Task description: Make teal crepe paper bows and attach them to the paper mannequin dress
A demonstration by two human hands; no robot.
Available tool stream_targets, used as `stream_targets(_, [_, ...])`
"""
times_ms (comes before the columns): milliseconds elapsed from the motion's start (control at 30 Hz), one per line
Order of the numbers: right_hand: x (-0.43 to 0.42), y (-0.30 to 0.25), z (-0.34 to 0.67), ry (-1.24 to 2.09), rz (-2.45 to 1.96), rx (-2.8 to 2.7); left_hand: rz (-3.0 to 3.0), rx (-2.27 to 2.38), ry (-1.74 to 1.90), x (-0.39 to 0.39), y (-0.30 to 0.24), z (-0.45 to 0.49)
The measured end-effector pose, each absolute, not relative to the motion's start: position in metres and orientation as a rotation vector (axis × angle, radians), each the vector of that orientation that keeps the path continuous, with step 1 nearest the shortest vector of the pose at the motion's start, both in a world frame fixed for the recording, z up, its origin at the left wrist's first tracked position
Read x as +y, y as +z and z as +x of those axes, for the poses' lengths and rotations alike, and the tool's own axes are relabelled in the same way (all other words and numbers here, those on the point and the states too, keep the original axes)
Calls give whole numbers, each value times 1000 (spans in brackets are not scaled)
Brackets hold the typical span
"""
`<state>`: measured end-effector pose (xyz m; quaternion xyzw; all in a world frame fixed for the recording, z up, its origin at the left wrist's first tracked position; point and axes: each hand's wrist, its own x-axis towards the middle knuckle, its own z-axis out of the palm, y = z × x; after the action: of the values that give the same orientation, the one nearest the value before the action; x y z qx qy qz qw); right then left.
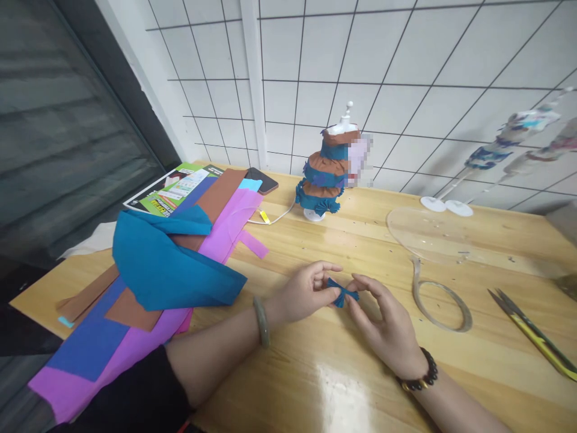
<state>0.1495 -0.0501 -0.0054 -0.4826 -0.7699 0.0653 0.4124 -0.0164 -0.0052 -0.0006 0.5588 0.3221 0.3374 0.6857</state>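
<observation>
Between my hands, above the wooden table [279, 373], is a small pleated piece of teal crepe paper [339, 296], fanned out at its ends like a bow. My left hand [311, 291] pinches its left side between thumb and fingers. From the other side, my right hand [383, 319] grips it with thumb and index finger. Behind them stands a small dress form [325, 162] wrapped in ruffled brown and teal paper, with a teal fan-shaped ruffle low on its right side.
Crepe paper sheets [157, 258] in teal, brown, blue and purple lie heaped at left, near a phone [261, 180] and a magazine [166, 192]. On the right are a roll of clear tape [466, 319], scissors [532, 334], a transparent disc [424, 231] and two other stands [433, 204].
</observation>
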Motion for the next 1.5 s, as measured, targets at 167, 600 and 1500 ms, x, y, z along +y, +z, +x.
stream_targets(167, [-49,-6,150,162,-1199,-1937,1639,809,868,-10,4,-18])
stream_targets(600, [-52,-6,144,271,-1248,-1873,2340,758,936,-11,15,-21])
stream_targets(1500, [-52,-9,146,372,-1242,-1815,2204,942,980,-8,3,-22])
